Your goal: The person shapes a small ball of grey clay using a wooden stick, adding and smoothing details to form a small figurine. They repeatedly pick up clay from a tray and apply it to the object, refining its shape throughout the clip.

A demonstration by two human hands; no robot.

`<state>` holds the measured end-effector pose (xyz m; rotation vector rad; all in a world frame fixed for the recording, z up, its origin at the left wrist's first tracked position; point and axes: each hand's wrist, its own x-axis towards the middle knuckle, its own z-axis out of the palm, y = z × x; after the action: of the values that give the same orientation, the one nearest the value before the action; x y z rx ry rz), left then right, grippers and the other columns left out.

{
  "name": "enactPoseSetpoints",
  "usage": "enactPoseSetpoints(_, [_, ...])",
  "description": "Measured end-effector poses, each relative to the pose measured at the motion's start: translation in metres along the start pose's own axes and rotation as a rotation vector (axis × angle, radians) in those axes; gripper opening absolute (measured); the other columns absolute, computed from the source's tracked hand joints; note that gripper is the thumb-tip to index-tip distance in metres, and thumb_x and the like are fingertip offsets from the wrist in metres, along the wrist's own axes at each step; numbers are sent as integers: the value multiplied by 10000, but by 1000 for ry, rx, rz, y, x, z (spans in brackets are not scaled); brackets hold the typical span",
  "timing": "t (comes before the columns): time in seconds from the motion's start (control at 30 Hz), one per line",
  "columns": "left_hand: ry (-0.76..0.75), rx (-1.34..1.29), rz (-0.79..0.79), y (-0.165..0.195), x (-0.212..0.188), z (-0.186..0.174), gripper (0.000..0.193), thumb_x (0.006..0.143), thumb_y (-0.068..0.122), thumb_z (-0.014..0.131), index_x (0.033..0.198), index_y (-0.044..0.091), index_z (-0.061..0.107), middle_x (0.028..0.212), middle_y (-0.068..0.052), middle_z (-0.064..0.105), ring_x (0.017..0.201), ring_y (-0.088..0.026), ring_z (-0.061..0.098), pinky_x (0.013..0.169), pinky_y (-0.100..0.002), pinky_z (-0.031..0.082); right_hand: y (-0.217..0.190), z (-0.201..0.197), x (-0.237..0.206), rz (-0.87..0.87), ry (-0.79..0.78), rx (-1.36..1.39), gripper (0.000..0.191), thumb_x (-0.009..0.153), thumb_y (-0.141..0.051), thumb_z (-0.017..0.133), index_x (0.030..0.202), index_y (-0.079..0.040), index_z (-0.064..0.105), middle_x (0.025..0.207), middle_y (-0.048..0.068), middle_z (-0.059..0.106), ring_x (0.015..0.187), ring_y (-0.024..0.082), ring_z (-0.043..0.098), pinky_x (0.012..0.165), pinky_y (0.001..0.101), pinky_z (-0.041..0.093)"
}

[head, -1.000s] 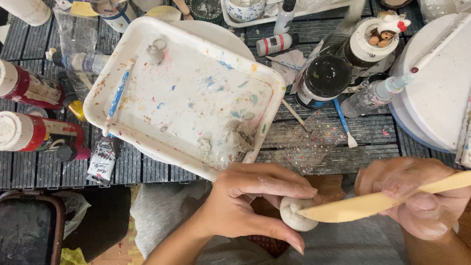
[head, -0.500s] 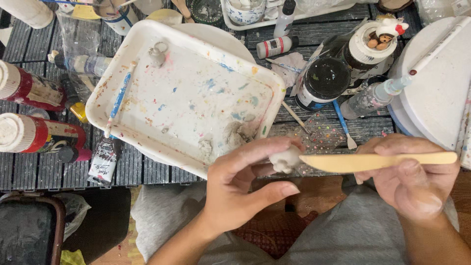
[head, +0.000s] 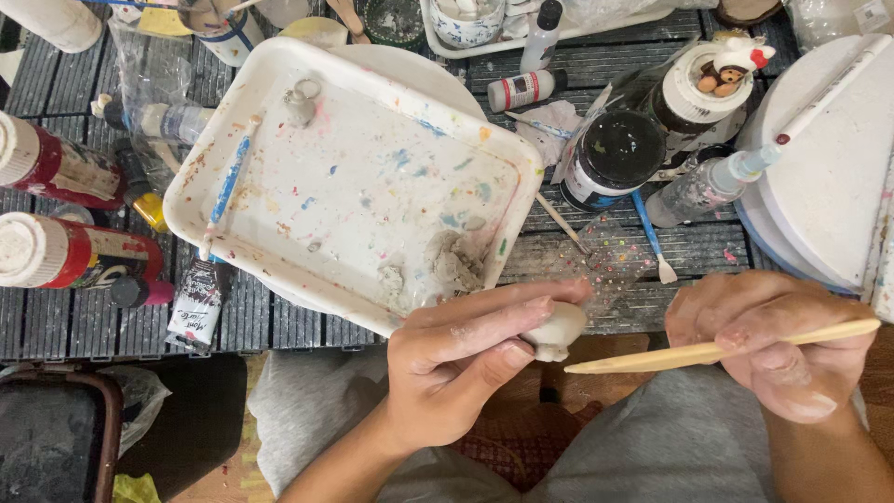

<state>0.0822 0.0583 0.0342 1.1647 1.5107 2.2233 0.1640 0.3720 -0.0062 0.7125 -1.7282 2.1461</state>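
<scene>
A white paint-flecked tray (head: 279, 102) lies on the slatted worktop (head: 596, 251), reaching toward its near edge. In the tray are a blue-handled tool (head: 226, 182) along the left wall, a small grey clay ring (head: 303, 93) near the far corner, and grey clay lumps (head: 454, 263) near the near wall. At the worktop's left edge lie two red paint bottles (head: 65, 251) with white caps. Right of the tray stands a dark jar (head: 610, 158), with a small clear spray bottle (head: 708, 186) beside it and a round white board (head: 838, 168) at the right edge.

The left hand (head: 456, 354) holds a small pale clay piece (head: 557, 331) just off the near edge of the worktop, above the lap; its grip is narrow, thumb below and fingers curled over the top. The right hand (head: 778, 345) has its grip closed on a wooden modelling stick (head: 717, 349), which lies nearly level with its tip pointing left, close to the clay piece but apart from it.

Half a second ago the clay piece was higher, over the worktop's near edge, and the stick's tip met it; now both hands are lower and the tip has drawn off to the right. The left wrist bends inward, and the right palm faces down.
</scene>
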Motion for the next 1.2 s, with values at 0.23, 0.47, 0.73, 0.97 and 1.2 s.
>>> enactPoseSetpoints(0.23, [-48,-33,10,3,3,-1,236,1166,150,622,1402,132,633,1398,-232,660,1284,-338,711,1066,-380,620,0,4,-1,42,16,44,208,1034,-180,638,1091,-1,727,870,131,712,753,259,639,627,468,544])
enactPoseSetpoints(0.47, [-94,-47,25,1,2,-2,198,1167,137,633,1365,136,643,1380,-249,667,1288,-360,714,1075,-402,627,0,12,-4,85,140,169,207,1033,-113,629,1061,71,719,975,178,703,764,325,654,610,481,559])
enactPoseSetpoints(0.73, [-88,-57,32,1,2,-3,244,1161,145,637,1404,143,653,1364,-259,671,1268,-367,721,1059,-407,635,0,15,0,137,196,194,239,1009,-114,642,1053,108,720,786,223,687,655,327,642,538,443,531])
enactPoseSetpoints(0.97, [-66,-58,34,3,3,-3,220,1162,145,638,1381,136,660,1359,-260,674,1273,-371,718,1061,-405,632,-5,14,-2,117,248,258,229,1035,-117,638,1047,91,734,820,210,712,629,295,627,545,439,511])
enactPoseSetpoints(1.2, [-53,-66,38,2,2,-3,217,1171,154,630,1388,151,646,1364,-251,677,1273,-353,713,1069,-394,626,-2,14,-9,79,152,161,197,1006,-119,674,1043,60,748,917,180,742,668,290,673,555,456,542])
